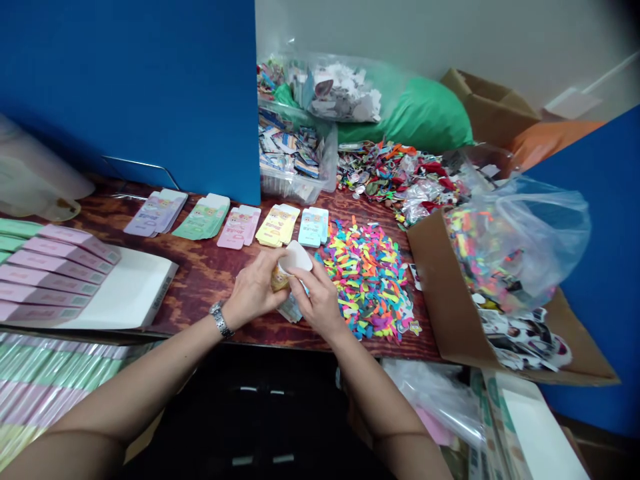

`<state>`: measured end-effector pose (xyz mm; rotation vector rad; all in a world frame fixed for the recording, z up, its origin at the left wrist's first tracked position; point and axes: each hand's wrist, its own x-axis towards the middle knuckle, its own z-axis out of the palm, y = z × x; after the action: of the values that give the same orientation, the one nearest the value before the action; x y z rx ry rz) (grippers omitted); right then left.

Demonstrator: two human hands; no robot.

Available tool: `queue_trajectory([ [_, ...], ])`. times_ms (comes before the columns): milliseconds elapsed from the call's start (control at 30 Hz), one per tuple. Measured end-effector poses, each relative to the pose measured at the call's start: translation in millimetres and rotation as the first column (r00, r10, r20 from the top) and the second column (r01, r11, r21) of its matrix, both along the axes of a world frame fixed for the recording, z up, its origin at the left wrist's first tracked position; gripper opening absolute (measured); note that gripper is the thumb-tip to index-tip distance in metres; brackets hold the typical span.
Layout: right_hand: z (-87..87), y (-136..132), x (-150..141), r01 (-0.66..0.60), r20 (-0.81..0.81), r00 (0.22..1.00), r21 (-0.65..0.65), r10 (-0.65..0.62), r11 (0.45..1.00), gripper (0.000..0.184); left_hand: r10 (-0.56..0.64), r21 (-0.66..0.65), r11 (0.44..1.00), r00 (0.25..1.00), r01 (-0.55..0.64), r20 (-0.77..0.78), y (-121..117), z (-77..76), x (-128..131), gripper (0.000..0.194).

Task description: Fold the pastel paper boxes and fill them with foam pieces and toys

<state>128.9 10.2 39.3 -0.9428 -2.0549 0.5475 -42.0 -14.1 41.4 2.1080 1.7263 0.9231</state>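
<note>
Both hands are closed on a small yellow carton (281,279) with a white flap (299,256) standing up at its top. My left hand (254,283) wraps its left side, and a metal watch sits on that wrist. The fingers of my right hand (320,299) pinch the carton near its opening. Partly covered by the hands, a pale flat item (291,309) lies on the table; its kind is unclear. Beyond them runs a row of flat carton stacks: purple (156,213), green (204,217), pink (240,227), yellow (278,225) and blue (314,225).
Many small bright-coloured pieces (367,280) are heaped beside my right hand. A cardboard box (435,287) with bagged pieces stands farther right. Pink filled cartons (55,273) rest on a white tray (135,280) at left. Behind are a plastic bin (327,157) and blue partition (130,87).
</note>
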Motion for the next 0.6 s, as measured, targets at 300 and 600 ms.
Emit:
queue_trajectory([
  [300, 6.9, 10, -9, -0.244, -0.497, 0.862, -0.575, -0.097, 0.781, 0.022, -0.017, 0.135, 0.99, 0.98, 0.045, -0.198, -15, -4.0, -4, 0.076],
  [600, 20.6, -5, -16, 0.053, -0.187, 0.977, -0.25, -0.102, 0.967, 0.02, 0.094, 0.137, 0.99, 0.918, -0.044, -0.386, -19, 1.2, 2, 0.098],
])
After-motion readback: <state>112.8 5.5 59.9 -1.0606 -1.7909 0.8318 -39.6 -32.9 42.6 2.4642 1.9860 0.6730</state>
